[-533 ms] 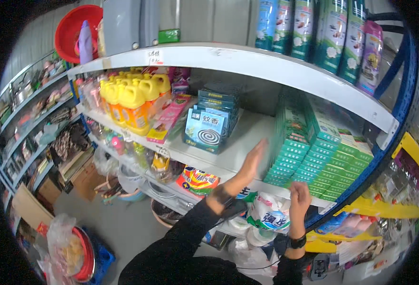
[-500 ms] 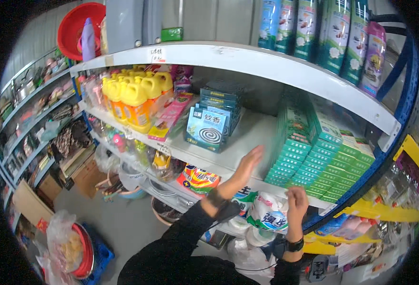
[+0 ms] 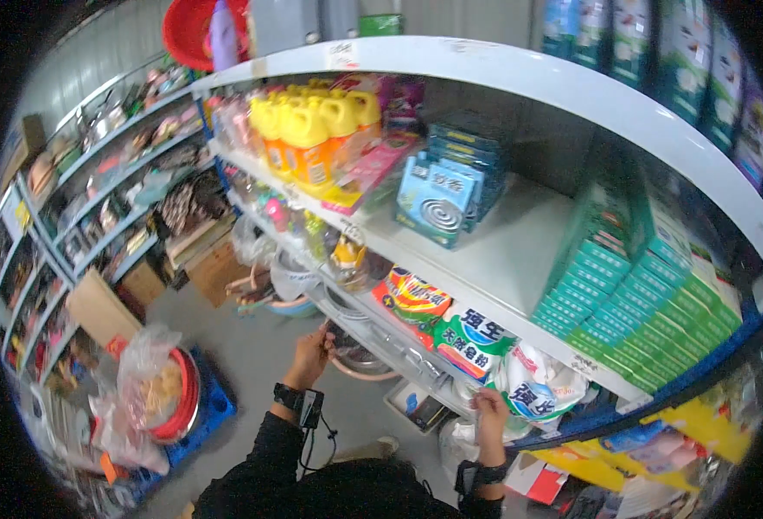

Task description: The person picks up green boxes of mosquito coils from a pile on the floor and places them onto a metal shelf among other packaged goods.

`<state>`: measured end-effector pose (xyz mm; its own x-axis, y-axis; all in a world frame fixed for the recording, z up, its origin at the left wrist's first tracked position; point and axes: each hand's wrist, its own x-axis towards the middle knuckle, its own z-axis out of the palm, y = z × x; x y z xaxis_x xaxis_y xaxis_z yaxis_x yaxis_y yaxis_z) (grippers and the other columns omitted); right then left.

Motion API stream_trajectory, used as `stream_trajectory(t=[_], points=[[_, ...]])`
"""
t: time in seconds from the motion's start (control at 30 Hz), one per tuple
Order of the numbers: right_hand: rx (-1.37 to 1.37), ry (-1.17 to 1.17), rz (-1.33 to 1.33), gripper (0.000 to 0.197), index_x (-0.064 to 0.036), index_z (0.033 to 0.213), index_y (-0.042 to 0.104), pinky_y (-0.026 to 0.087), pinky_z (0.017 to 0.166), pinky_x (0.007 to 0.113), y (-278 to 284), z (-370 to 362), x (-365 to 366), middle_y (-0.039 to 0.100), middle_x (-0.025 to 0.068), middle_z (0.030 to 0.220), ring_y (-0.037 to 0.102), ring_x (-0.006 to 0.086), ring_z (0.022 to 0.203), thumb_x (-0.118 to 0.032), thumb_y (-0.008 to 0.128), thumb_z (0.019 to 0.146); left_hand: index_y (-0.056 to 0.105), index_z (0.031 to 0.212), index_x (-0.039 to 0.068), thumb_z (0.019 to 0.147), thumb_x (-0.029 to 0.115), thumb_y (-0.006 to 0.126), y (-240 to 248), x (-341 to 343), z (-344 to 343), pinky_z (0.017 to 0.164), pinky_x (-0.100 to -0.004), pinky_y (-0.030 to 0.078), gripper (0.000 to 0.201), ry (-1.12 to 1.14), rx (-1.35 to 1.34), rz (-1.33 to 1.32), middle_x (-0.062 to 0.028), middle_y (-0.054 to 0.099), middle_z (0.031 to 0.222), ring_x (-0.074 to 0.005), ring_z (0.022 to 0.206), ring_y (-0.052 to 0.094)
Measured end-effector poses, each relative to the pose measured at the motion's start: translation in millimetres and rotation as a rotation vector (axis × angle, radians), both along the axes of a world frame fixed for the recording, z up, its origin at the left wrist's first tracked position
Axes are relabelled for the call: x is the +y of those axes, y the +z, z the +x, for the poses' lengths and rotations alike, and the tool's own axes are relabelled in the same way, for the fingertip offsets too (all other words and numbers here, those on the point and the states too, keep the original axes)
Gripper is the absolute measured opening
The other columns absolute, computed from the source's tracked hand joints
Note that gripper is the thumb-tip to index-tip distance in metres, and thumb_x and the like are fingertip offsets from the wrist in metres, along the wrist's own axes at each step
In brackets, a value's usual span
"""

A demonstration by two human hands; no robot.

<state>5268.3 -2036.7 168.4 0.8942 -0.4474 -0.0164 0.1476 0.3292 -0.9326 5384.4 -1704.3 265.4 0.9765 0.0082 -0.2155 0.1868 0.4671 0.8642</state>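
Note:
My left hand (image 3: 311, 353) is in front of the lower shelf, its fingers curled together and nothing visible in them. My right hand (image 3: 488, 417) has its fingers bent inward beside a white and green detergent bag (image 3: 533, 398); whether it touches the bag I cannot tell. Left of that bag stand a green and white soap powder bag (image 3: 472, 342) and an orange-red bag (image 3: 412, 301). On the shelf above, blue mosquito coil boxes (image 3: 437, 208) stand in the middle. Stacked green boxes (image 3: 593, 281) fill its right end.
Orange bottles with yellow caps (image 3: 308, 147) stand on the shelf's left. The white shelf edge (image 3: 450, 268) runs across in front of me. A red basin (image 3: 178, 406) with plastic bags sits on a blue crate (image 3: 213, 389) at the left. Yellow shelf edging (image 3: 571, 467) shows at lower right.
My left hand has drawn back from the upper shelf, moving down and left, its fingers now curled. My right hand has moved lower and left. The view has shifted, showing more floor.

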Motion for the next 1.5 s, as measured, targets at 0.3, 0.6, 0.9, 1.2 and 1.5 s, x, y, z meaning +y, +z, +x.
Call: stream_trajectory(t=[0.3, 0.6, 0.9, 1.2, 1.5], points=[[0.203, 0.503, -0.167, 0.025, 0.0027, 0.102, 0.052, 0.045, 0.059, 0.024, -52, 10, 56, 0.059, 0.0094, 0.079, 0.056, 0.015, 0.065, -0.005, 0.053, 0.078, 0.034, 0.055, 0.012, 0.086, 0.031, 0.047, -57, 34, -65, 0.039, -0.0237, 0.017, 0.038, -0.166, 0.166, 0.031, 0.002, 0.029, 0.048, -0.009, 0.04, 0.024], [0.338, 0.788, 0.0, 0.028, 0.0056, 0.101, 0.052, 0.043, 0.056, 0.023, -38, 43, 153, 0.057, 0.008, 0.076, 0.054, 0.014, 0.063, -0.003, 0.057, 0.076, 0.047, 0.069, 0.006, 0.083, 0.02, 0.046, -108, 164, -66, 0.051, -0.0255, 0.036, 0.02, 0.291, 0.164, -0.145, -0.0022, 0.045, 0.06, -0.0125, 0.055, 0.042], [0.442, 0.844, -0.059, 0.025, -0.0075, 0.056, 0.042, 0.036, 0.052, 0.026, 5, 103, 353, 0.044, 0.0028, 0.054, 0.045, 0.0142, 0.055, -0.009, 0.056, 0.076, 0.05, 0.085, 0.003, 0.082, 0.012, 0.049, -140, 343, -58, 0.057, -0.0266, 0.042, 0.01, 0.406, 0.096, -0.261, -0.0018, 0.046, 0.066, -0.0127, 0.061, 0.048], [0.602, 1.243, -0.149, 0.013, -0.0029, 0.087, 0.053, 0.044, 0.072, 0.033, -3, 172, 539, 0.059, 0.0109, 0.08, 0.055, 0.0228, 0.077, -0.01, 0.053, 0.076, 0.05, 0.077, 0.003, 0.082, 0.013, 0.048, -165, 495, -143, 0.05, -0.0281, 0.042, 0.011, 1.009, 0.168, -0.299, -0.0067, 0.051, 0.064, -0.0155, 0.056, 0.049], [0.565, 2.001, -0.443, 0.013, -0.0024, 0.09, 0.049, 0.044, 0.064, 0.03, -30, 202, 713, 0.054, 0.0091, 0.078, 0.053, 0.0196, 0.071, -0.006, 0.051, 0.077, 0.053, 0.083, 0.002, 0.079, 0.013, 0.05, -215, 421, -326, 0.052, -0.0322, 0.042, 0.012, 1.878, -0.023, -0.545, -0.0097, 0.052, 0.064, -0.0202, 0.057, 0.052]])
